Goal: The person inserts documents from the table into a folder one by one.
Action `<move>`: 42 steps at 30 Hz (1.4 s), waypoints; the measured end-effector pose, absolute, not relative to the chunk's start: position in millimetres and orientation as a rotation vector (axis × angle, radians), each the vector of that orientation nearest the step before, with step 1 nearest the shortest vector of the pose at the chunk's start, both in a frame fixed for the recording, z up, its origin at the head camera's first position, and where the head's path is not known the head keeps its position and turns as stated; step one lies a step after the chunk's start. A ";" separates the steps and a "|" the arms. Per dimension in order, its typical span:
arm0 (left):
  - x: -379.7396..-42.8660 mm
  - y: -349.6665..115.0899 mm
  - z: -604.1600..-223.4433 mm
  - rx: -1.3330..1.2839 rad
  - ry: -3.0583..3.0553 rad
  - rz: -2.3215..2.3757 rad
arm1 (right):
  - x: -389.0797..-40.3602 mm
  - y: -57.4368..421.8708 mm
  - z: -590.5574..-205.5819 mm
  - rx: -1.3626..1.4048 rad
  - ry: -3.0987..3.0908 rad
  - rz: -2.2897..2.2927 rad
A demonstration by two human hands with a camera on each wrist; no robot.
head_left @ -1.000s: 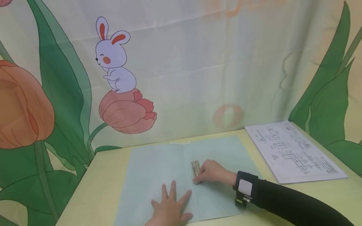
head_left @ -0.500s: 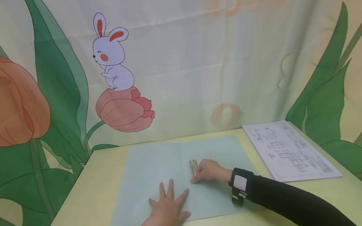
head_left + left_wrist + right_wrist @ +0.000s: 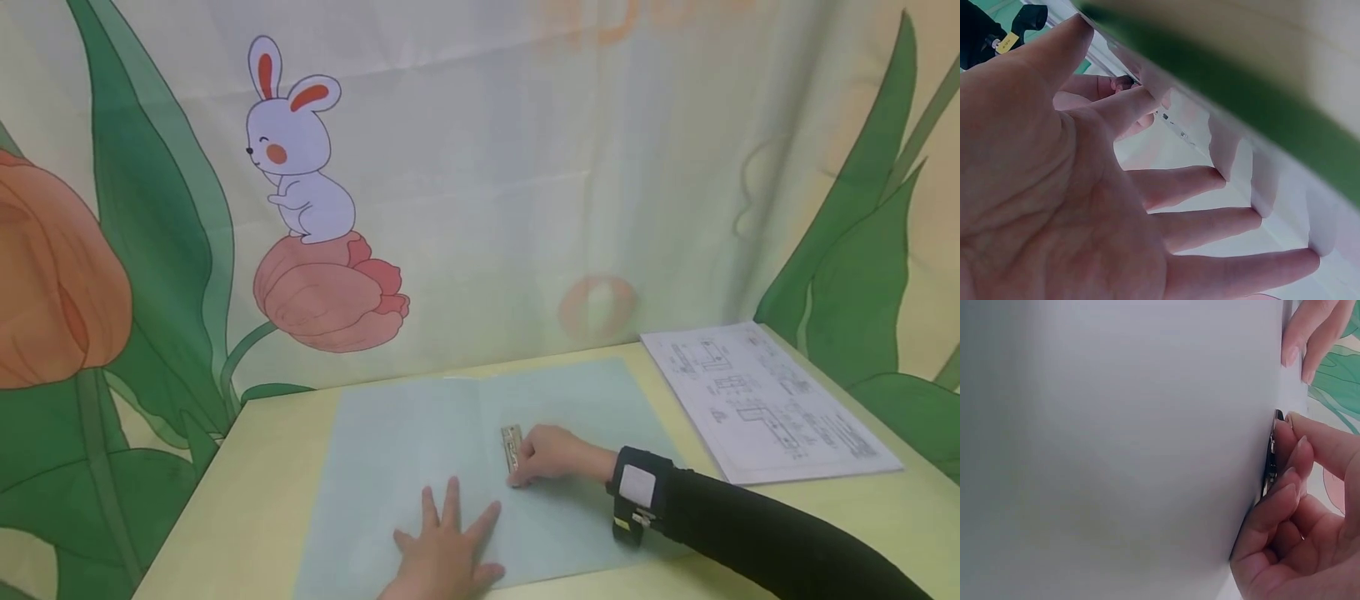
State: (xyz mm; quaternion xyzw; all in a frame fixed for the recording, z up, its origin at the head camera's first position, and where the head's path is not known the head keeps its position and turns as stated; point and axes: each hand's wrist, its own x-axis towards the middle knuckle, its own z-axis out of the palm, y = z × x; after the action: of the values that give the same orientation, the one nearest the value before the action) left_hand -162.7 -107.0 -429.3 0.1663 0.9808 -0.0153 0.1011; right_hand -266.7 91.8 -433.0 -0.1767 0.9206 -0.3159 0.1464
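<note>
A light-blue folder (image 3: 405, 433) lies opened flat on the table. Just right of its centre fold is a narrow metal clip (image 3: 511, 442), fixed lengthwise. My right hand (image 3: 558, 454) pinches the clip near its closer end with curled fingers, which hide that end. From the side, the right wrist view shows the clip (image 3: 1270, 464) as a thin dark and shiny strip under the thumb and fingertips. With fingers spread, my left hand (image 3: 444, 550) rests on the folder's lower part. In the left wrist view its fingertips touch the folder's pale surface.
A stack of white printed sheets (image 3: 772, 408) with line drawings lies to the right on the yellow tabletop (image 3: 217, 492). Behind the table hangs a curtain (image 3: 480, 208) with a rabbit and tulips. A black wrist strap (image 3: 641, 492) sits on the right arm.
The head view has shifted slightly. My right hand stays at the clip, its fingers now covering the closer end, and my left hand stays spread on the folder.
</note>
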 end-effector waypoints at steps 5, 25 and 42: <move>-163.0 -105.3 -429.2 0.491 2.891 -0.069 | -267.1 93.5 -431.2 -0.509 2.627 -0.945; -162.1 -102.1 -430.3 0.482 2.884 -0.074 | -270.0 99.7 -433.6 -0.483 2.583 -0.938; -161.9 -103.0 -430.1 0.479 2.882 -0.088 | -269.5 95.4 -428.5 -0.463 2.554 -1.057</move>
State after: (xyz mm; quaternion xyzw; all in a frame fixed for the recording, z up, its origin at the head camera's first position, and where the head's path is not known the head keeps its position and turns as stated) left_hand -161.9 -103.0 -430.1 0.1631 0.9801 -0.0299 0.1092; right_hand -269.5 95.4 -428.5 -0.1629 0.8982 -0.3717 0.1688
